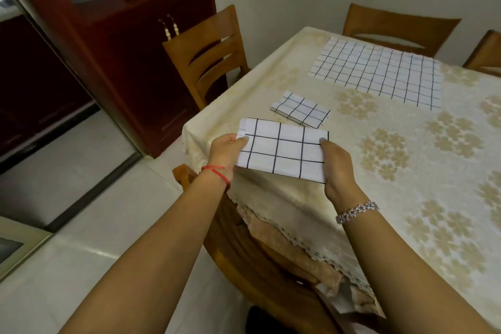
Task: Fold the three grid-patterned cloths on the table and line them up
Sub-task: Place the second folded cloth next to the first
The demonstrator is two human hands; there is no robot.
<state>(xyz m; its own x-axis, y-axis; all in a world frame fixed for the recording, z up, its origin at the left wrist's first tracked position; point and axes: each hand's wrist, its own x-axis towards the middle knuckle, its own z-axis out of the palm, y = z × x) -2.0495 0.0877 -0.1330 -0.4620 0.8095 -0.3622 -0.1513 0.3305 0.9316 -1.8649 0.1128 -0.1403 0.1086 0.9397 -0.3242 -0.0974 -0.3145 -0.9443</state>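
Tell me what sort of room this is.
Most likely a home dining room: a table under a floral tablecloth, wooden dining chairs drawn up around it, and a dark red wooden cabinet with shelves against the wall.

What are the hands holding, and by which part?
Both hold one folded cloth above the table edge: left hand pinches its left short edge, right hand its right short edge.

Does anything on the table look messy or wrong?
Nothing is spilled or torn. The large white grid-patterned cloth still lies unfolded at the far side, while the small folded grid cloth sits askew to the table edge.
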